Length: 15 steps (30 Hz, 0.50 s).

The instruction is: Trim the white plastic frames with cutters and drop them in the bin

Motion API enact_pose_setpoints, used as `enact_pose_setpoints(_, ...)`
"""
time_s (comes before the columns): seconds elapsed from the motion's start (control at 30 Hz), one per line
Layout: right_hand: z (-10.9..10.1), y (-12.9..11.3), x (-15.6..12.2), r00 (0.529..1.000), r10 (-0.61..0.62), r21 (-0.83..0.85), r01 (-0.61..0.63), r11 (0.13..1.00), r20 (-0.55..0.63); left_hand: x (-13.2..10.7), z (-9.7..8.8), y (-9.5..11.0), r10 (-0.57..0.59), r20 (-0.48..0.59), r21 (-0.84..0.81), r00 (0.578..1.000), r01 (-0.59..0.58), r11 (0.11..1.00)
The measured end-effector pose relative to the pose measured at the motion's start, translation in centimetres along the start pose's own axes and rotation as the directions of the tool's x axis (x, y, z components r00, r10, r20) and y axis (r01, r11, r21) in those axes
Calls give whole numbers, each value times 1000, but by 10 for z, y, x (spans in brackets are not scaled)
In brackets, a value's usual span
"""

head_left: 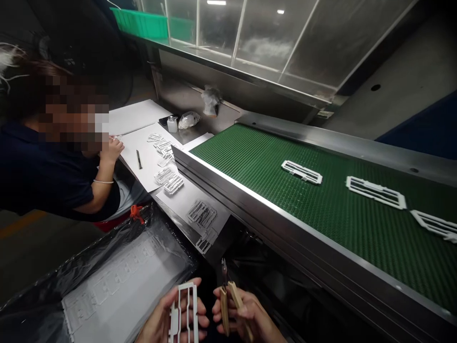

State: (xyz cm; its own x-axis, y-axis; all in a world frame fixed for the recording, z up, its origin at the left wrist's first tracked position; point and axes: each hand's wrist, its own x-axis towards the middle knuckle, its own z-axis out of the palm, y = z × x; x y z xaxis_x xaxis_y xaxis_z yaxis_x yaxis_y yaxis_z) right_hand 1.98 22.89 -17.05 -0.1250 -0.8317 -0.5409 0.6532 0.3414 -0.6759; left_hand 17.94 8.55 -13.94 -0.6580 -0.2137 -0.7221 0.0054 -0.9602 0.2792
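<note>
The left hand (171, 317) grips a white plastic frame (185, 309) upright at the near edge; just right of it, the right hand (246, 317) is closed around wooden-handled cutters (228, 297). Below left lies a black-lined bin (107, 281). Farther right, three more white frames (302, 172) lie on the green conveyor belt (278, 190).

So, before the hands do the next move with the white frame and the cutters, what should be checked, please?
1. Left hand grips the white plastic frame: ok.
2. Right hand holds the wooden-handled cutters: ok.
3. Cutter jaws apart from the frame: ok.
4. Cutter jaws open: cannot tell, too dark.
5. More frames waiting on the green belt: ok.
6. Co-worker's hand is away from the cutters: ok.
</note>
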Motion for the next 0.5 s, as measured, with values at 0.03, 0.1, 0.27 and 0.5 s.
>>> enact_pose_setpoints(0.03, 4, 1, -5, 1000, -16, -1, 16, 1000, -1, -2, 7, 2, -5, -25, -9, 1000, 5, 1000)
enact_pose_setpoints(0.1, 12, 3, -11, 996, -68, -46, 66, 997, -51, -5, 17, 4, -2, -85, -11, 996, 1, 1000)
enact_pose_setpoints(0.27, 32, 5, -10, 957, -288, -617, 219, 756, -13, 8, 19, 0, 7, -159, -41, 987, -14, 999)
enact_pose_setpoints(0.5, 40, -18, 3, 834, -465, -826, 469, 314, 297, 23, 17, -7, 36, -231, 21, 972, -32, 999)
